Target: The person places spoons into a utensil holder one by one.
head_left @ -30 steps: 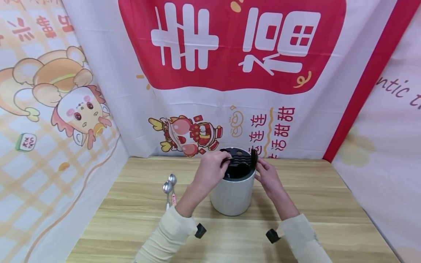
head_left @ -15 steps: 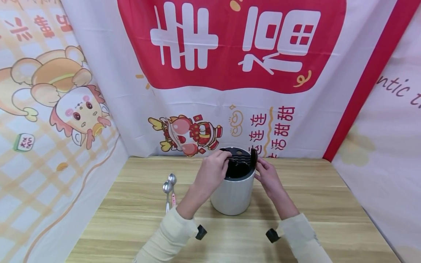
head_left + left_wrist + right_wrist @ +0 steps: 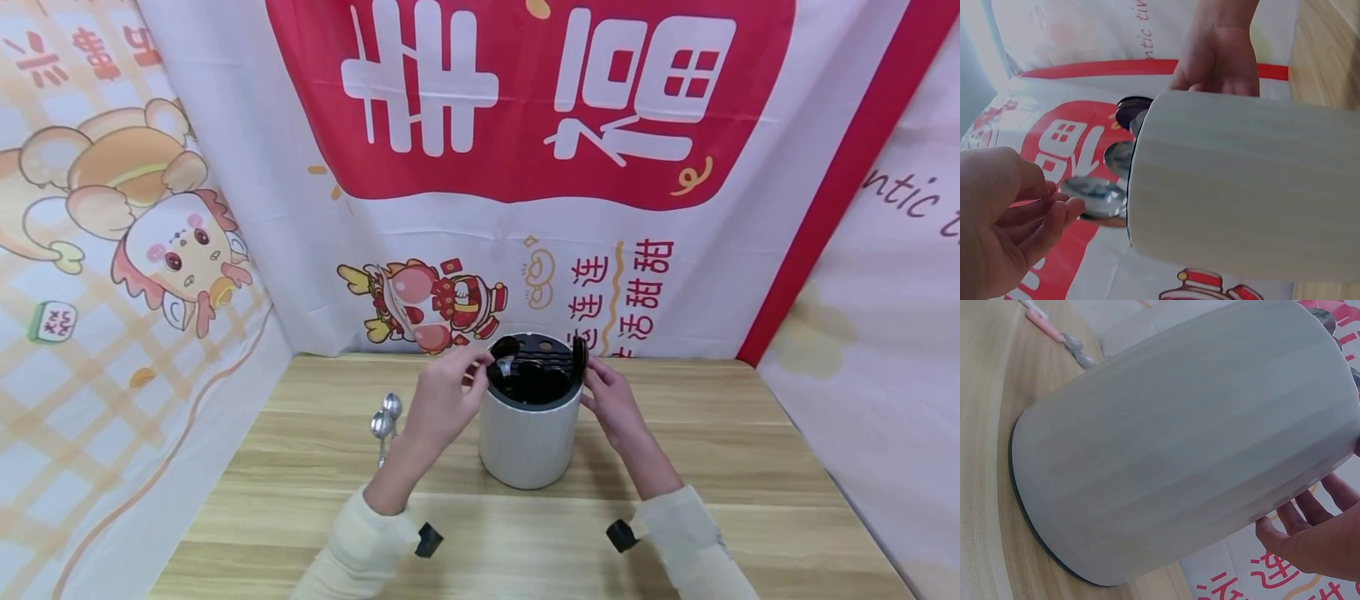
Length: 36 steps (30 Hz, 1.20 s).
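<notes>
A cream utensil holder with a black slotted top stands upright on the table. Several spoons stick out of its top bowl-up; a silver spoon is nearest my left hand. That hand is at the holder's left rim, its loosely bent fingertips right by the spoon's bowl; whether they touch it is hard to tell. My right hand rests its fingertips against the holder's right wall, seen also in the right wrist view. Beside it, dark round-ended utensils rise at the right rim.
Two more spoons lie on the wooden table left of the holder, one with a pink handle. A printed cloth hangs close behind the holder, with further cloths at both sides.
My left hand has drawn back leftward from over the holder's top to its left rim, uncovering a spoon there. The right hand stays against the holder's side.
</notes>
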Each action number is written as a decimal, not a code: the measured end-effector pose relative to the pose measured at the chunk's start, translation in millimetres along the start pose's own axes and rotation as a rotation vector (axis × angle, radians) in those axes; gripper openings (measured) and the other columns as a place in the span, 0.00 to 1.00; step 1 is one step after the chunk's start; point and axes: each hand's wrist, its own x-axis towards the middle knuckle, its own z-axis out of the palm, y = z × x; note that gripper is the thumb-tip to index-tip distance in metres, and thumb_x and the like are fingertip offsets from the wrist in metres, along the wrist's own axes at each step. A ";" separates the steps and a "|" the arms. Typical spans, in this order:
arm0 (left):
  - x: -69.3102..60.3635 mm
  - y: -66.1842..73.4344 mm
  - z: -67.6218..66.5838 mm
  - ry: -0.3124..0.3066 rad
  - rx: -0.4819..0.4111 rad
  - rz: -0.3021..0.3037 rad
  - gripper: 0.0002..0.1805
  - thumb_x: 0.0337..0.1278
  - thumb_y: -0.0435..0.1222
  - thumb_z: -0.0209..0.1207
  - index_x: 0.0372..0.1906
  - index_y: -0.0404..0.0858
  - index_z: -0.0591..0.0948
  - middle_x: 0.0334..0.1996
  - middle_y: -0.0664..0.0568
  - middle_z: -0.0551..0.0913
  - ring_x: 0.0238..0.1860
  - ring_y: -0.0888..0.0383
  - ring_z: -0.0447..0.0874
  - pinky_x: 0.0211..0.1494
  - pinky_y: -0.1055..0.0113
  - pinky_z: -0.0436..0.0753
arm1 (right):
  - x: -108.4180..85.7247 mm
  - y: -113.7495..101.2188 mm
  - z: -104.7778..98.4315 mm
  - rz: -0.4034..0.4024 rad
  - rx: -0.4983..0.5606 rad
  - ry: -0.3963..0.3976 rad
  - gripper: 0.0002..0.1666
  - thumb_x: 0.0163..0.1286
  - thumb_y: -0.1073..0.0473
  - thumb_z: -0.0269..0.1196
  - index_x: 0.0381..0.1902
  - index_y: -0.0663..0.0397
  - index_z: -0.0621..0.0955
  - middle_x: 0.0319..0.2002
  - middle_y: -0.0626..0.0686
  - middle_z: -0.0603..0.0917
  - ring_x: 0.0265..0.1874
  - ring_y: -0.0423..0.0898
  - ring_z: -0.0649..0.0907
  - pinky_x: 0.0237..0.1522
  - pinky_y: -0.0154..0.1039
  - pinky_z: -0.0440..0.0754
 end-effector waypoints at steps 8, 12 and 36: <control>-11.8 -25.8 -19.6 0.045 0.021 -0.080 0.06 0.61 0.28 0.61 0.41 0.37 0.85 0.35 0.48 0.88 0.34 0.58 0.87 0.35 0.72 0.89 | -0.7 -1.9 1.2 0.011 -0.004 0.002 0.29 0.82 0.57 0.43 0.77 0.54 0.61 0.77 0.57 0.63 0.74 0.53 0.65 0.74 0.54 0.68; -18.5 -38.6 -25.2 0.051 0.027 -0.123 0.07 0.61 0.27 0.60 0.40 0.37 0.85 0.34 0.48 0.88 0.33 0.58 0.87 0.33 0.71 0.89 | -1.3 -2.0 0.3 0.013 -0.002 -0.001 0.29 0.82 0.57 0.42 0.77 0.54 0.61 0.77 0.57 0.62 0.74 0.53 0.64 0.75 0.54 0.67; -68.4 -128.4 -24.4 -0.178 0.118 -0.516 0.11 0.56 0.26 0.60 0.45 0.29 0.82 0.36 0.43 0.87 0.35 0.52 0.86 0.40 0.61 0.88 | -0.2 -2.0 -0.6 0.033 -0.012 0.006 0.29 0.82 0.56 0.43 0.77 0.52 0.61 0.77 0.55 0.62 0.75 0.52 0.65 0.74 0.54 0.68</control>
